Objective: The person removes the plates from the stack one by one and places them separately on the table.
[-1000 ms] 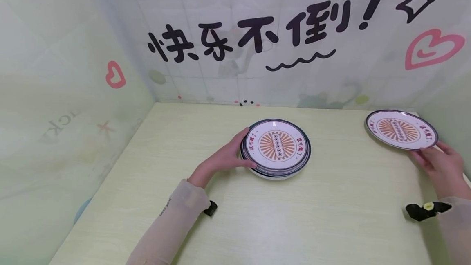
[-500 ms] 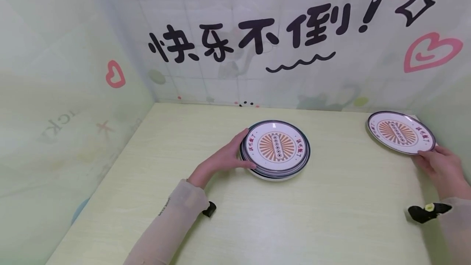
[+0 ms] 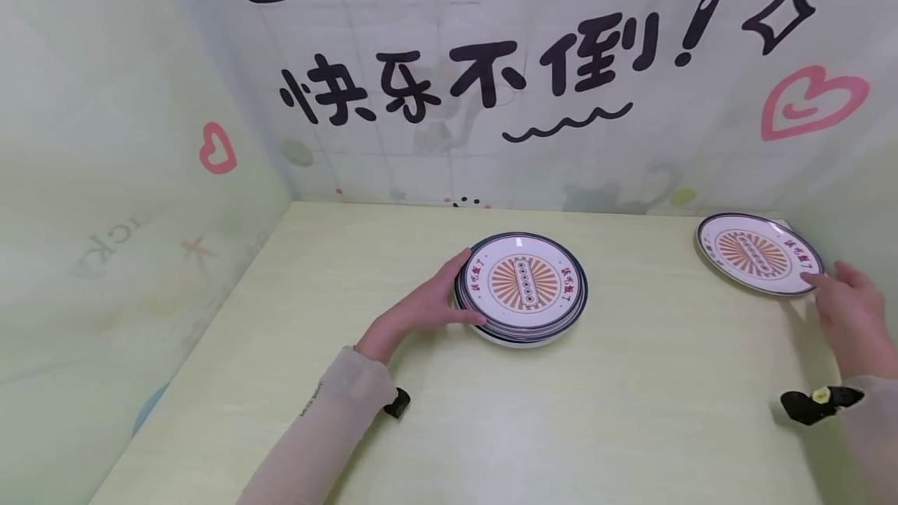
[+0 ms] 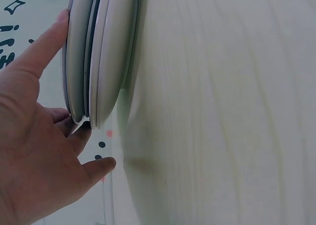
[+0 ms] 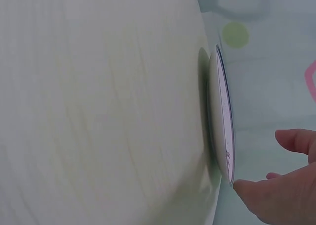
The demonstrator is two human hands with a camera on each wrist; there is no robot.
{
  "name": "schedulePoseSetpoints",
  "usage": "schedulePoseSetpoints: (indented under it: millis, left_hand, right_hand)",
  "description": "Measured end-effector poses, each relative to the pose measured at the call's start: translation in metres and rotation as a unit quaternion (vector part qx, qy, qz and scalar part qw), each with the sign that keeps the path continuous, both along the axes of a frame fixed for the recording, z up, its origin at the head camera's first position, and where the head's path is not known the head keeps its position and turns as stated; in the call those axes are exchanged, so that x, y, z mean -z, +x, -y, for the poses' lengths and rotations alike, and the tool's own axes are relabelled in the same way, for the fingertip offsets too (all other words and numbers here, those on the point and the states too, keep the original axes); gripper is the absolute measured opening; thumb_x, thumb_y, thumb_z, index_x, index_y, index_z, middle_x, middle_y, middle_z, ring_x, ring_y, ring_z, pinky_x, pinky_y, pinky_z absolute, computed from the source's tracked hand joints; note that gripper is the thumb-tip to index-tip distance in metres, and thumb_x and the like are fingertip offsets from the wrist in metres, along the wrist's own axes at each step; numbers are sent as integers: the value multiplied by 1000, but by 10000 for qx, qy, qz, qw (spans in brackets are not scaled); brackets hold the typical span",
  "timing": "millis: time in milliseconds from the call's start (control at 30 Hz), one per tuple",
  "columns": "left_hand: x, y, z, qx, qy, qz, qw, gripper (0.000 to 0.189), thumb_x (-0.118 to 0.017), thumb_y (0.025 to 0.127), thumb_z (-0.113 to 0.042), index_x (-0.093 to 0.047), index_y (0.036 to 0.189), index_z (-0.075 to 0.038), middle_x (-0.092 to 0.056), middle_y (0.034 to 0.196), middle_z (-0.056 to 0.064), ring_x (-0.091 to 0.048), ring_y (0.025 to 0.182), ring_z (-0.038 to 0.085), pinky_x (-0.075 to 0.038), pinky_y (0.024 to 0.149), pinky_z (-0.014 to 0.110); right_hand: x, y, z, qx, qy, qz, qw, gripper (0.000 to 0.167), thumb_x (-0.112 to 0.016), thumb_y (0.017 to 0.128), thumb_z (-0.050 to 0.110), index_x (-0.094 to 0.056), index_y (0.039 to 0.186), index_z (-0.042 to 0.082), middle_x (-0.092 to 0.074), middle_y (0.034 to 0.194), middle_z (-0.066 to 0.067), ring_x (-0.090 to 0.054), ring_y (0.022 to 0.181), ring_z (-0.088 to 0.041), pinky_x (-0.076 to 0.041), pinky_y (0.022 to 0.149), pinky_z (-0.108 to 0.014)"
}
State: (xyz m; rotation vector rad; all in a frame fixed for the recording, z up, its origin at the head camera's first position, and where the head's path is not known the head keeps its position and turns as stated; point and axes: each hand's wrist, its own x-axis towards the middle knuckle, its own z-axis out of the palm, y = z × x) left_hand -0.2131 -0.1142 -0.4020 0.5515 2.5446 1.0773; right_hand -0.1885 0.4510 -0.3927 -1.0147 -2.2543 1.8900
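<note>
A stack of several white plates (image 3: 522, 291) with dark blue rims and a red and orange print stands on the table, left of the single plate. My left hand (image 3: 428, 302) spans the stack's left side, thumb and forefinger spread along the rims. In the left wrist view the plate edges (image 4: 106, 57) lie against my thumb and fingers, while the little finger sticks out past them. A single matching plate (image 3: 761, 254) lies flat at the table's back right. My right hand (image 3: 852, 314) is at its rim, one fingertip right at the edge and the other fingers spread away.
The pale wood-grain table (image 3: 596, 419) meets a printed back wall (image 3: 393, 154) with black lettering just behind the plates. A side wall (image 3: 863, 201) rises close to my right hand, another (image 3: 105, 256) on the left. Dark wrist straps (image 3: 817, 405) show at both sleeves.
My right hand's fingers have loosened from the single plate and drawn back to its rim; the plate has settled flat on the table. The left hand stays at the stack.
</note>
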Motion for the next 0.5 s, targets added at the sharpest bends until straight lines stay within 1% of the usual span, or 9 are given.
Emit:
schedulePoseSetpoints:
  millis: [33, 67, 100, 133, 233, 300, 367, 400, 500]
  left_hand:
    - [0, 0, 0, 12, -13, -8, 10000, 120, -84, 79, -41, -1, 162, -19, -5, 170, 4, -7, 157, 24, -17, 128, 45]
    - [0, -1, 0, 22, -29, -11, 10000, 120, -84, 79, -41, -1, 162, -19, -5, 170, 4, -7, 157, 24, -17, 128, 44]
    - [-1, -1, 0, 24, -40, -8, 10000, 120, -84, 79, -41, -1, 162, -18, -5, 170, 4, -7, 157, 24, -17, 128, 45]
    - [-1, -1, 0, 21, -62, -12, 10000, 120, -84, 79, -41, -1, 162, -18, -5, 170, 4, -8, 157, 24, -17, 128, 45]
    - [-2, 0, 0, 2, -52, -6, 10000, 119, -84, 79, -40, -1, 162, -18, -5, 170, 5, -8, 157, 25, -17, 128, 45]
    - [-2, 0, 0, -14, -23, -17, 10000, 119, -84, 79, -40, -1, 162, -18, -5, 170, 5, -7, 157, 25, -17, 128, 46]
    - [-2, 0, 0, -6, -22, -27, 10000, 119, -83, 79, -41, -2, 162, -17, -5, 170, 5, -7, 157, 26, -17, 128, 46]
    - [-2, 0, 1, 7, -30, -26, 10000, 119, -83, 79, -41, -1, 162, -18, -5, 170, 5, -7, 157, 26, -17, 128, 46]
    - [-2, 0, 0, 39, -25, -53, 10000, 119, -83, 80, -42, -1, 162, -18, -5, 170, 5, -7, 157, 26, -17, 128, 46]
  right_hand:
    - [-2, 0, 1, -25, 106, 16, 9999, 79, -49, 101, 27, 3, 160, 26, 5, 168, 14, -13, 148, -3, -36, 112, -13]
    - [-4, 0, 4, -64, 264, -9, 9996, 78, -48, 102, 29, 4, 160, 26, 8, 168, 12, -2, 152, -3, -27, 121, -19]
    - [-6, 0, 6, -67, 284, -69, 9996, 78, -48, 102, 29, 4, 160, 27, 8, 168, 13, 2, 153, -5, -17, 126, -24]
    - [-8, 0, 9, -92, 376, -83, 9992, 77, -48, 102, 31, 3, 160, 27, 7, 168, 13, 5, 154, -8, -8, 127, -28]
    - [-16, -1, 20, -28, 93, -444, 9990, 80, -54, 101, 28, -1, 161, 28, 2, 167, 16, 2, 153, -3, -7, 126, -21]
    - [-20, -2, 28, -56, -236, -738, 9970, 81, -56, 100, 23, -3, 161, 27, 0, 167, 17, -1, 152, 1, -7, 124, -17]
    - [-22, -2, 35, -155, -458, -929, 9945, 82, -58, 99, 22, -4, 161, 27, -2, 167, 19, -4, 150, 6, -8, 122, -11]
    - [-23, -2, 39, -245, -338, -916, 9949, 81, -58, 100, 23, -5, 161, 27, -4, 167, 18, -7, 149, 7, -11, 121, -9]
    - [-26, -4, 50, -451, -349, -1087, 9924, 80, -59, 99, 25, -9, 161, 25, -8, 167, 16, -10, 149, 7, -17, 118, -5]
